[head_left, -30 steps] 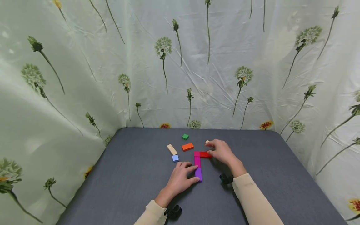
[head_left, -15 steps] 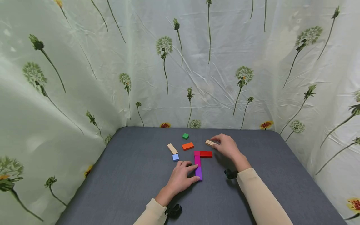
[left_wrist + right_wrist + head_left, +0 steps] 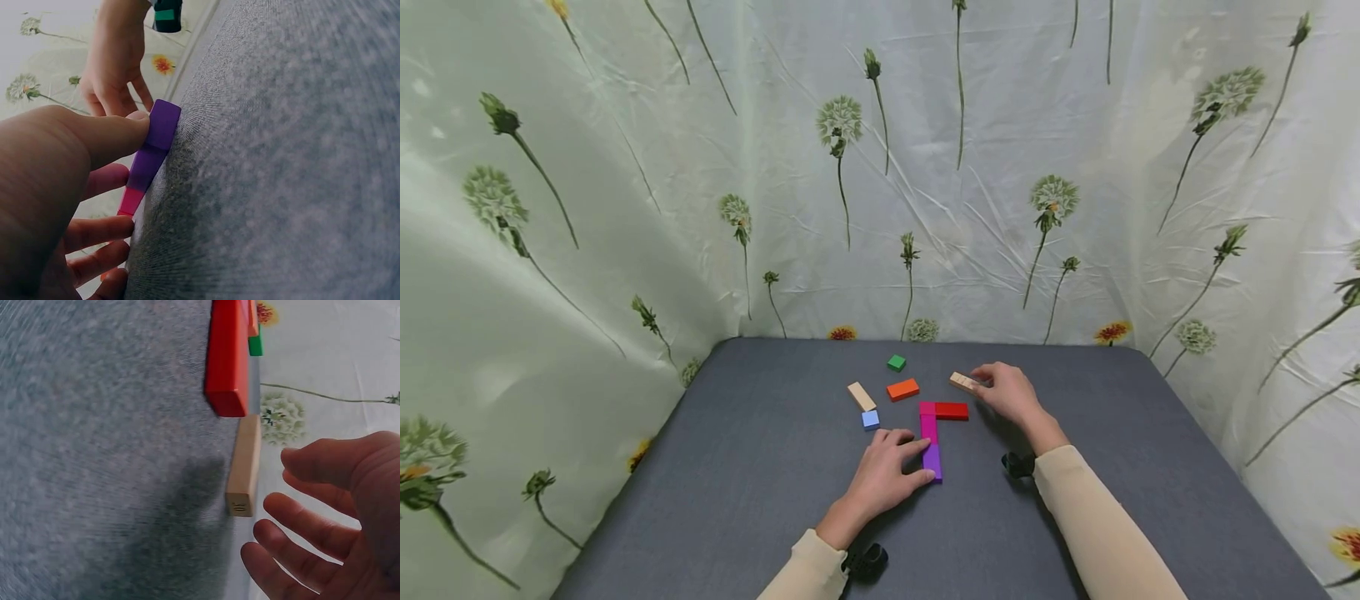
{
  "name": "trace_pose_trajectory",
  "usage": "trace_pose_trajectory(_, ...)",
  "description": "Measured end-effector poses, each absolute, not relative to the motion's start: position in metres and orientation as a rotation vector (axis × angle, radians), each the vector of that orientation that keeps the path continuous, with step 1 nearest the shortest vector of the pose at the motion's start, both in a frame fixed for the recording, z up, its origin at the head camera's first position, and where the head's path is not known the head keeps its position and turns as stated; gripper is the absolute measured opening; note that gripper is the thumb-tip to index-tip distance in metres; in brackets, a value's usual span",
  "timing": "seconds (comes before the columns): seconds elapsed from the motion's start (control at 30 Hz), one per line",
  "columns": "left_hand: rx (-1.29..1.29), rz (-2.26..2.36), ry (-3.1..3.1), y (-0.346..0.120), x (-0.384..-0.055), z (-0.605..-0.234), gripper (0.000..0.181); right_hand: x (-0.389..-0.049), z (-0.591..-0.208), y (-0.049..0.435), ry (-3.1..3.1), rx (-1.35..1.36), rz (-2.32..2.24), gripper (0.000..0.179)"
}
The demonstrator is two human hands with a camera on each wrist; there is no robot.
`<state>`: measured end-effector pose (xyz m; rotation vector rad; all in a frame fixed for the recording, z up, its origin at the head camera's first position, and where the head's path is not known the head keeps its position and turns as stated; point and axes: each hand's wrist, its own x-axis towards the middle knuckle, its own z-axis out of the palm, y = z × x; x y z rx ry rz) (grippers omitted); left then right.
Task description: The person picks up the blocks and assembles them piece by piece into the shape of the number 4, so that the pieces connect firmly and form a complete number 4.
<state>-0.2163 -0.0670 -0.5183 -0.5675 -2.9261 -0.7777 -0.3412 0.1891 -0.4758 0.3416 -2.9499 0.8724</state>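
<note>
My left hand [image 3: 891,471] rests beside a purple block [image 3: 932,463]. Its thumb and index finger touch the block without curling round it. In the left wrist view, the thumb lies against the near end of this purple block [image 3: 154,134]. A magenta block [image 3: 928,427] continues the line, and a red block [image 3: 952,411] sticks out to the right from its far end. My right hand [image 3: 1013,396] hovers by a plain wooden block with markings [image 3: 963,382]. The right wrist view shows a gap between the spread fingers and that wooden block [image 3: 244,465].
Left of the line lie an orange block [image 3: 902,389], a light wooden block [image 3: 861,397] and a small blue block [image 3: 870,420]. A small green block [image 3: 897,363] lies farther back. Flowered curtain [image 3: 820,192] surrounds the grey table [image 3: 760,467].
My right hand has moved away from the red block, rightward to the marked wooden block, which now shows more fully. The left hand stays in place on the purple block.
</note>
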Motion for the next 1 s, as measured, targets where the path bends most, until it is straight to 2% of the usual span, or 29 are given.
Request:
trace_pose_trajectory(0.47, -0.564, -0.786, -2.925, -0.066, -0.215, -0.517, 0.053, -0.350, -0.487, 0.196, -2.966, 0.267, 0.846, 0.039)
trace_pose_trajectory(0.8, -0.553, -0.809, -2.942, -0.066, -0.216, -0.518, 0.054, -0.352, -0.489, 0.196, -2.986, 0.240, 0.843, 0.024)
trace_pose_trajectory(1.0, -0.549, -0.797, -2.938, -0.067, -0.216, -0.518, 0.053, -0.355, -0.494, 0.197, -2.968, 0.234, 0.865, 0.022)
